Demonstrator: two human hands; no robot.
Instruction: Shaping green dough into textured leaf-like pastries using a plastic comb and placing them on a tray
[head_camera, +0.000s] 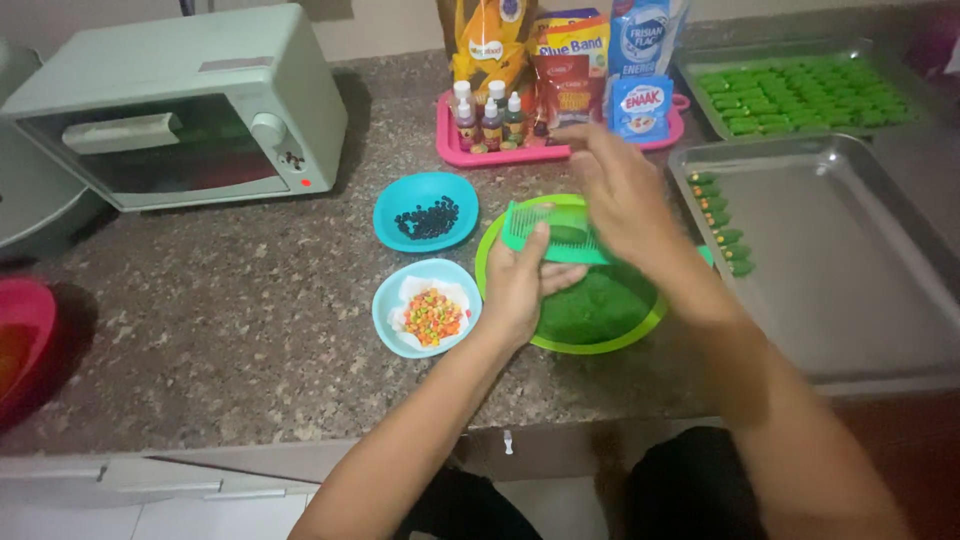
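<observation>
My left hand (522, 285), centre of frame, holds a green comb (550, 235) with the thumb laid along its near edge; a small piece of green dough (571, 235) lies on the comb's teeth. The comb sits over the upper rim of a lime-green bowl (500, 300) filled with green dough mass (595, 305).

My right hand (622, 195) is just above the comb, fingers loosely spread and blurred; I cannot tell whether it grips anything.

Left of the bowl: a blue bowl of dark chips (425, 210) above, a light blue bowl of mixed coloured sprinkles (427, 308) below, nearly touching the lime bowl.

Right of frame: a metal tray (850, 260) with a short column of shaped green pieces (720, 225) along its left edge. Upper right: a second tray (800, 85) filled with rows of green pieces.

Top centre: a pink tray (500, 153) with small colouring bottles and packets. Upper left: a pale green toaster oven (180, 105). All on a speckled stone counter (220, 320).
</observation>
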